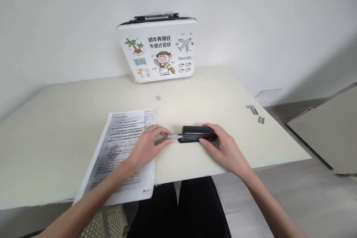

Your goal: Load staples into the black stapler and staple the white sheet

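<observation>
A black stapler [196,132] lies on the table near its front edge, its front end towards the left. My right hand [221,145] is closed around the stapler's rear end, where a bit of red shows. From the front end sticks out a narrow metal staple tray [174,136]. My left hand [149,143] pinches the tray's outer tip between thumb and forefinger. Beneath my left hand and forearm is a stack of printed paper sheets [122,148], its lower edge reaching past the table's edge.
A white cartoon-printed case [161,54] stands at the back against the wall. One staple strip [158,97] lies in front of it. Several more staple strips [254,111] are near the right edge of the table [61,130]. A pale panel [329,130] stands beyond at the right.
</observation>
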Tool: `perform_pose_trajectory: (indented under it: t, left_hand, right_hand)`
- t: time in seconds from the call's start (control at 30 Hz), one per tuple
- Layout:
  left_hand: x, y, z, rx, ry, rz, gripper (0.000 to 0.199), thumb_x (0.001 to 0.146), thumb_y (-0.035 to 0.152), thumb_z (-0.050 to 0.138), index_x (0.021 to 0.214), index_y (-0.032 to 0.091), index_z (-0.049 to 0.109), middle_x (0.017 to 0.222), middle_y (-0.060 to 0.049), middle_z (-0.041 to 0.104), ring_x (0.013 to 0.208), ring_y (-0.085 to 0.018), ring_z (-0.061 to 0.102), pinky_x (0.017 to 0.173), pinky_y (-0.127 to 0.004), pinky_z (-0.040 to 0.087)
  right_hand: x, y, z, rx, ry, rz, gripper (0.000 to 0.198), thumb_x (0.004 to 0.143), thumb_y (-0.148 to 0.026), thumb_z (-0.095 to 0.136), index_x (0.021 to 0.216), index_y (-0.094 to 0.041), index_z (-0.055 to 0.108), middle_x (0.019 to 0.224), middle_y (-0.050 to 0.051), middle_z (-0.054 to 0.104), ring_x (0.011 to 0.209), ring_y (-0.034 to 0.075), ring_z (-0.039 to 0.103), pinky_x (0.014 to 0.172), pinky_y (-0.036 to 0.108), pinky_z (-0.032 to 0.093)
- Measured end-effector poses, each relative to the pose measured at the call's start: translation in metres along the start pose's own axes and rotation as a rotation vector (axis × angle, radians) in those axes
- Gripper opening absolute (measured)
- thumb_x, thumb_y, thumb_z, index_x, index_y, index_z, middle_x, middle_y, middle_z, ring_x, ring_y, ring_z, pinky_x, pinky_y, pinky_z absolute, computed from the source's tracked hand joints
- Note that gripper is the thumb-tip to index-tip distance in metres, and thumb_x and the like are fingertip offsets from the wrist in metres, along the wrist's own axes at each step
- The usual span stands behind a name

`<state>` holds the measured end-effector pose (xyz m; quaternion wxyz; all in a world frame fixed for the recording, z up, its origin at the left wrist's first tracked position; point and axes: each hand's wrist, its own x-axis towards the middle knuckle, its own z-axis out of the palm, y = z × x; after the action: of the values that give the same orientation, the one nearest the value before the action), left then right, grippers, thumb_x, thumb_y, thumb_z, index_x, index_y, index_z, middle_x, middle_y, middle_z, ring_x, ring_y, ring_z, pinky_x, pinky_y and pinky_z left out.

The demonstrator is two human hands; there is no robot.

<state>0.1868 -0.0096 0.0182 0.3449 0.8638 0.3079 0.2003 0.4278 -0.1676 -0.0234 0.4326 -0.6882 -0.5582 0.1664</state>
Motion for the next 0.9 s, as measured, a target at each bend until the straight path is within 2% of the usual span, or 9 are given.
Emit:
perform_pose_trajectory:
  t: [0.17,0.27,0.5,0.67,0.73,0.9]
  left_hand:
    - [-0.005,-0.011,-0.014,-0.008,0.005,0.055,0.015,0.095,0.042,0.074,0.102,0.03,0.079,0.105,-0.004,0.077,0.101,-0.027,0.067,0.091,-0.041,0.051]
    - [-0.001,-0.015,-0.017,-0.017,-0.014,0.092,0.014,0.095,0.042,0.074,0.097,0.03,0.081,0.1,-0.004,0.078,0.097,-0.026,0.068,0.09,-0.041,0.052]
    - [0.021,-0.016,-0.007,-0.102,-0.185,0.236,0.014,0.093,0.044,0.077,0.091,0.032,0.083,0.093,-0.004,0.079,0.091,-0.025,0.07,0.088,-0.039,0.053]
    - [0.041,-0.015,0.002,-0.078,-0.248,0.267,0.022,0.092,0.049,0.078,0.084,0.028,0.078,0.085,-0.003,0.076,0.084,-0.023,0.067,0.079,-0.034,0.048]
    - [0.047,-0.016,0.004,-0.053,-0.28,0.272,0.027,0.091,0.052,0.077,0.082,0.027,0.075,0.084,-0.003,0.074,0.082,-0.023,0.064,0.076,-0.033,0.045]
    - [0.055,-0.017,0.009,0.025,-0.297,0.336,0.039,0.098,0.059,0.066,0.079,0.024,0.069,0.081,-0.004,0.07,0.078,-0.022,0.061,0.073,-0.032,0.041]
  right_hand:
    - [0.0,-0.002,-0.001,0.013,0.003,0.016,0.035,0.102,-0.047,0.059,0.132,-0.029,0.059,0.13,0.009,0.07,0.119,0.029,0.066,0.101,0.048,0.055]
    - [0.0,-0.002,-0.002,0.032,-0.003,0.02,0.033,0.102,-0.049,0.06,0.128,-0.029,0.061,0.126,0.008,0.071,0.115,0.029,0.067,0.098,0.046,0.056]
    - [0.0,-0.002,-0.011,0.084,-0.126,0.013,0.03,0.101,-0.053,0.06,0.119,-0.029,0.064,0.115,0.007,0.072,0.102,0.027,0.066,0.084,0.04,0.056]
    - [0.001,-0.003,-0.012,0.116,-0.173,-0.009,0.028,0.104,-0.05,0.057,0.119,-0.028,0.063,0.115,0.008,0.071,0.101,0.026,0.067,0.083,0.039,0.057]
    - [0.002,-0.001,-0.011,0.11,-0.169,-0.03,0.027,0.104,-0.05,0.057,0.119,-0.028,0.063,0.117,0.008,0.069,0.104,0.026,0.067,0.085,0.039,0.058]
    - [0.002,0.003,-0.009,0.092,-0.124,-0.08,0.027,0.103,-0.048,0.061,0.123,-0.03,0.064,0.134,0.011,0.062,0.124,0.029,0.063,0.098,0.042,0.058]
